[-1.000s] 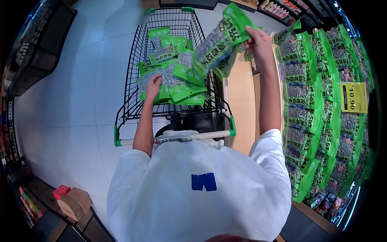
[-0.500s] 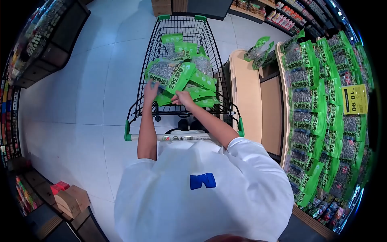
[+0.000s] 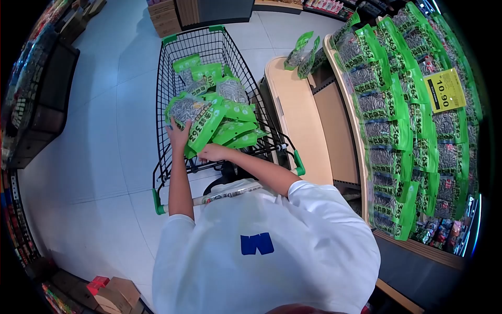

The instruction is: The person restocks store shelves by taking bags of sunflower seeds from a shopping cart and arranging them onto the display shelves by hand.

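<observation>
Bag is now lying on the pile in the cart, no longer hanging aloft, enlarging it; left hand is touching it, right hand is resting beside it, both grips unclear.

Head-worn view, forward and down (fisheye-wide), above the cart.

The bags were glossy plastic, partly see-through – the cart thin metal wire, the shelf smooth wood, the shirt matt cloth, the floor tiles faintly shiny.
</observation>
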### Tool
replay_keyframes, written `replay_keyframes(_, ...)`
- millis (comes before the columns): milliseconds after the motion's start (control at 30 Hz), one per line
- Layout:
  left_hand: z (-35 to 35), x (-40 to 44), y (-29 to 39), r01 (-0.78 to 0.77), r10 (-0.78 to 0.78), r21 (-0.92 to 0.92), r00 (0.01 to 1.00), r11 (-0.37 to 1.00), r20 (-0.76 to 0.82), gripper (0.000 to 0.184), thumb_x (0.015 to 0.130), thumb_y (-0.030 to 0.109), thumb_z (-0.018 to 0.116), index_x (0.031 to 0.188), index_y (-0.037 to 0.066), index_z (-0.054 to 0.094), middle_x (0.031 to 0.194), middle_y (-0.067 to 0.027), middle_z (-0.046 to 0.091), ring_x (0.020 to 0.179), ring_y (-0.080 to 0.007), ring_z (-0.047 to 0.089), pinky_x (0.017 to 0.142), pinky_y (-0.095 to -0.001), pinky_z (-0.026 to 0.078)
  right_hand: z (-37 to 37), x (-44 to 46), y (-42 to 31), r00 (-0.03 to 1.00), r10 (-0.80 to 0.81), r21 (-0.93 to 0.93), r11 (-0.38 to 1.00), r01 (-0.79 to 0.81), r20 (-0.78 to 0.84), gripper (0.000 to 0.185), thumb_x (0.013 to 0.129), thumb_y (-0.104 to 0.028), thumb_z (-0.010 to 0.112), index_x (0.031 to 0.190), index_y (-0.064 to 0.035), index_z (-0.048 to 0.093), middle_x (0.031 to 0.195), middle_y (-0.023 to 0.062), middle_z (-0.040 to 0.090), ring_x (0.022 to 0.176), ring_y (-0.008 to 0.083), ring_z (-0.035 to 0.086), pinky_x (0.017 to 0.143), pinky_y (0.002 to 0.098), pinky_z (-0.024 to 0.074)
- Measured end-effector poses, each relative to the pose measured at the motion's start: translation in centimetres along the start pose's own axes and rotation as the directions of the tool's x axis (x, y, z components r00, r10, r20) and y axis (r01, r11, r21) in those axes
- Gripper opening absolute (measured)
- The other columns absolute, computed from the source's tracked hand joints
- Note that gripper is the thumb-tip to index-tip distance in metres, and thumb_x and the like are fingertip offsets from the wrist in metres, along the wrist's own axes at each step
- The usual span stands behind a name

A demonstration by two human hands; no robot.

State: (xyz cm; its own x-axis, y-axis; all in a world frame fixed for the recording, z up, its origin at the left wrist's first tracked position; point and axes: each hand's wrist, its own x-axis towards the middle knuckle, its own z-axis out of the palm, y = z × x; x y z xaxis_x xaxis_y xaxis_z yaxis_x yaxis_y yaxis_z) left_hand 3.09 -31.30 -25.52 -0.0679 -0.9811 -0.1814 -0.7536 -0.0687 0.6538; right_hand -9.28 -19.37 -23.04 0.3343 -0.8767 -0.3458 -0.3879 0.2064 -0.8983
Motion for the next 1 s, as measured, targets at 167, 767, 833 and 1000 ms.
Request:
replay_keyframes(167,0.4,0.6,-1.8,-0.101,0.111,0.234,0.993,0.967,-0.032,0.072,0.073,0.037,0.06,0.133,0.015,0.028,0.133,-0.0337,0.015,0.121,-0.0459,0.025,0.098,-0.0456,0.026,-7.8,-3.0,-0.3,0.991,-0.009,0.232,0.972,0.04,-0.135,0.027,0.085,-0.022,0.048,0.087,0.0017,0.061,0.074,0.0074,0.063,0.059,0.014,0.06,0.056,0.026,0.0471)
replay_keyframes(767,1.9,0.6,-0.2,-0.245,0.232,0.112,0.966,0.963,0.111,0.07,0.077,0.025,0.059,0.135,0.011,0.023,0.134,-0.0331,0.015,0.123,-0.0451,0.02,0.101,-0.0424,0.022,-37.8,-12.2,11.2,0.065,0.148,0.045,0.638,-0.769,-0.987,0.049,0.074,-0.044,0.058,0.106,-0.0072,0.053,0.116,0.0208,0.04,0.099,0.0375,0.048,0.079,0.0469,0.0434)
replay_keyframes(833,2.0,0.4,0.2,-0.235,0.224,0.118,0.97,0.965,0.098,0.067,0.077,0.022,0.058,0.134,0.009,0.025,0.133,-0.0322,0.019,0.123,-0.0441,0.022,0.1,-0.0428,0.023,-40.3,-11.2,11.5,0.109,0.167,0.002,0.556,-0.831,-0.98,0.054,0.075,-0.052,0.054,0.105,-0.0074,0.054,0.116,0.022,0.04,0.095,0.0374,0.049,0.076,0.0474,0.0443)
replay_keyframes(1000,0.7,-3.0,6.4,-0.353,0.35,0.213,0.935,0.911,0.054,0.055,0.079,0.015,0.055,0.129,0.003,0.032,0.128,-0.0295,0.028,0.119,-0.0416,0.029,0.099,-0.0424,0.026,-44.4,-8.7,12.0,0.248,0.284,-0.137,0.359,-0.923,-0.926,0.079,0.072,-0.071,0.037,0.104,-0.0025,0.058,0.107,0.0219,0.054,0.098,0.0338,0.055,0.072,0.0449,0.0488)
